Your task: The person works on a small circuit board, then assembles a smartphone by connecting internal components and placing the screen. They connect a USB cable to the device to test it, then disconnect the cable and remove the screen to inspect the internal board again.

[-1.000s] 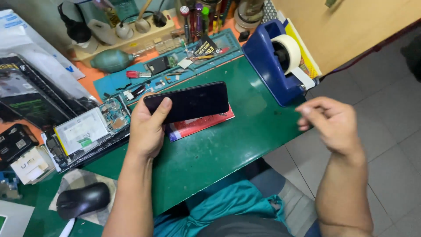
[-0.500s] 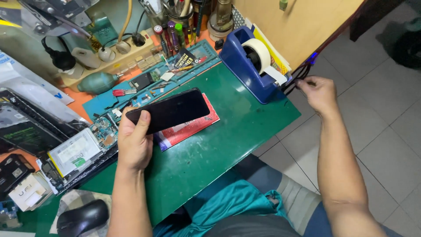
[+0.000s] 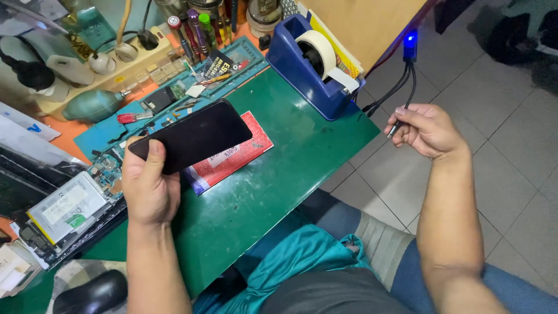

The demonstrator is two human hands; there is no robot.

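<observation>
Both hands were closed: my left hand [image 3: 150,187] gripped the black smartphone [image 3: 190,136], my right hand [image 3: 429,129] pinched a charging cable plug [image 3: 394,129].

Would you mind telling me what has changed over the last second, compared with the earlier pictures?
The right hand, empty and away from the bench a second ago, reached to the bench edge and now pinches a plug of the black multi-plug cable. The left hand still holds the dark phone above the green mat; the blue tape dispenser stays put.
</observation>
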